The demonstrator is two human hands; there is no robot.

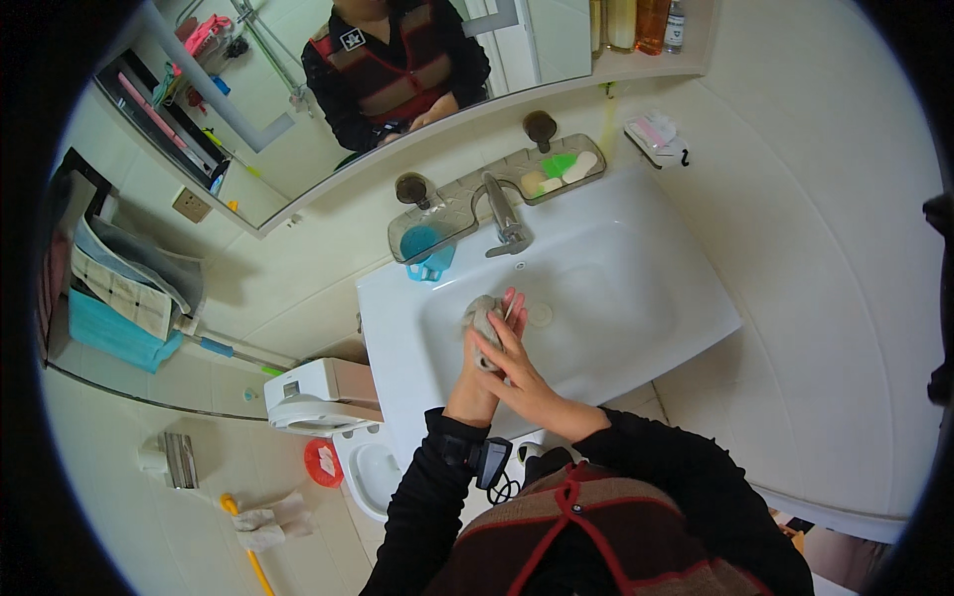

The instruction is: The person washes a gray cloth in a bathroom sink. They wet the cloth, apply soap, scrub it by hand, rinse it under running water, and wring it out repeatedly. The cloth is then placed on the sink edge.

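Over the white washbasin (636,268), both my hands are together around a crumpled grey-beige cloth (481,314). My left hand (471,385) is beneath and beside the cloth, its reddish fingertips showing past the far side. My right hand (519,373) presses against the cloth from the right, fingers bent over it. Part of the cloth is hidden between the palms. Beyond my hands stands the chrome faucet (505,219); whether water runs from it I cannot make out. The round drain (539,315) shows just right of my fingers.
A blue cup (427,253) stands at the basin's back left. Behind the faucet, a translucent tray (571,174) holds soap pieces and something green. A mirror (268,60) hangs above. Left of the basin are a toilet (376,477), a red bin (323,462) and hanging towels (124,328).
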